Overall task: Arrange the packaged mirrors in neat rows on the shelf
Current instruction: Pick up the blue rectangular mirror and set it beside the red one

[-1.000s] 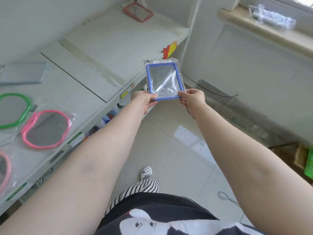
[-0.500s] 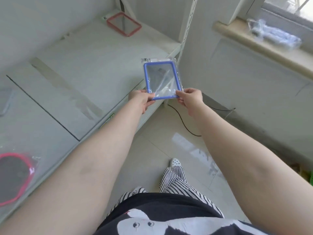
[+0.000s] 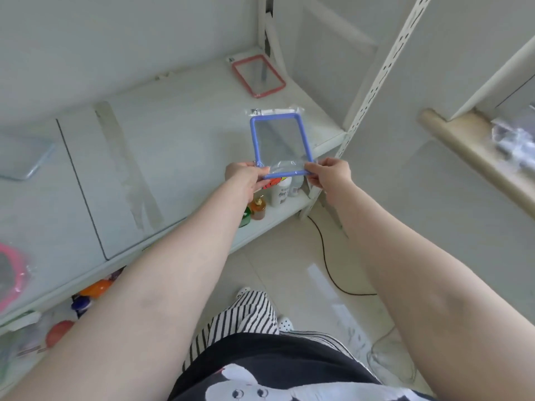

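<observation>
Between the two hands hangs a blue-framed rectangular mirror (image 3: 281, 146) in its clear plastic sleeve, held above the right end of the white shelf (image 3: 179, 134) — the left hand (image 3: 243, 176) pinches its near left corner, the right hand (image 3: 328, 172) pinches its near right corner, fingers closed on the frame and wrapping. Its far edge, with a small barcode label, points away from the hands. Beyond the hands, at the shelf's back right corner, lies a red-framed rectangular mirror (image 3: 258, 75), well apart from the held one. Far to the left of the left hand, a pale blue-framed mirror (image 3: 24, 157) lies flat, and a pink round mirror (image 3: 11, 274) shows at the picture's edge. Just under the hands, on the lower shelf, stand small bottles (image 3: 269, 198). A black cable (image 3: 327, 264) runs over the floor tiles below the right forearm.
</observation>
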`<state>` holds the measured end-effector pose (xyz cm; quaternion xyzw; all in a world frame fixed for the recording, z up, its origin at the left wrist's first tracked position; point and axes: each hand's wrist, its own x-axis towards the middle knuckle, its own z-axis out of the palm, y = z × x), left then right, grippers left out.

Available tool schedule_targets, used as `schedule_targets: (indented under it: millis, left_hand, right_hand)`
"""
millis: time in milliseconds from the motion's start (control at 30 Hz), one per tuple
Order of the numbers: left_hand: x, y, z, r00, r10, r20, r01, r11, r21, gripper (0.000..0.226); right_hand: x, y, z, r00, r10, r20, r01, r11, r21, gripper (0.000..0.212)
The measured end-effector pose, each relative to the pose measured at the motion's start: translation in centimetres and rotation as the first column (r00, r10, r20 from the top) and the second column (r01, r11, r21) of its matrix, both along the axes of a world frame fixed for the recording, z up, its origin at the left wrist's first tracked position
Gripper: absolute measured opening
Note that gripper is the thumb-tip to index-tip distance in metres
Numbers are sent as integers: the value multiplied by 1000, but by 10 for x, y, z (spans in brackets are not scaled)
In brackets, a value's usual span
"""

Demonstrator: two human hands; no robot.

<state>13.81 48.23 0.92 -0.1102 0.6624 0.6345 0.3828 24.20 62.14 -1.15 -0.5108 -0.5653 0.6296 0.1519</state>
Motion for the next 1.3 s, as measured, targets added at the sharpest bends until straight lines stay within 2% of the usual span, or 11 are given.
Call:
schedule_targets:
  millis: [133, 433, 533, 633, 800, 900, 967, 1100, 1233, 1300]
  left_hand:
    - [-30, 23, 1, 999, 45, -5, -45, 999, 3, 19]
    - [-96, 68, -1, 991, 136, -6, -136, 991, 7, 26]
    - [-113, 76, 1, 983, 181, -27, -181, 984, -3, 12]
    - [-129, 77, -2, 963, 260, -68, -261, 965, -9, 35]
    - [-152, 71, -9, 890, 437, -129, -434, 899, 47, 47]
    - [-163, 68, -15, 846, 508, -163, -506, 861, 61, 47]
    - [-170, 68, -20, 837, 518, -174, -517, 854, 55, 45]
    - [-196, 70, -34, 843, 506, -182, -500, 862, 84, 45]
    - [-223, 71, -50, 862, 471, -187, -463, 882, 87, 46]
    - [-235, 72, -61, 865, 462, -196, -456, 887, 76, 46]
  right_hand:
    - [-42, 27, 0, 997, 75, 22, -76, 997, 17, 18]
    - [-123, 78, 7, 988, 147, -55, -148, 989, -1, 24]
    - [-147, 90, 7, 977, 201, -71, -203, 979, -23, 23]
    - [-174, 97, 11, 956, 280, -89, -285, 957, -54, 21]
    - [-214, 102, 15, 907, 409, -104, -419, 903, -100, 16]
    - [-233, 100, 9, 893, 430, -130, -445, 887, -125, 15]
    - [-245, 100, 3, 890, 445, -104, -455, 881, -131, 10]
    - [-272, 103, -10, 899, 429, -88, -435, 898, -67, 21]
    - [-296, 103, -26, 904, 421, -74, -425, 905, -34, 12]
    - [-307, 103, -36, 900, 429, -78, -431, 902, -9, 15]
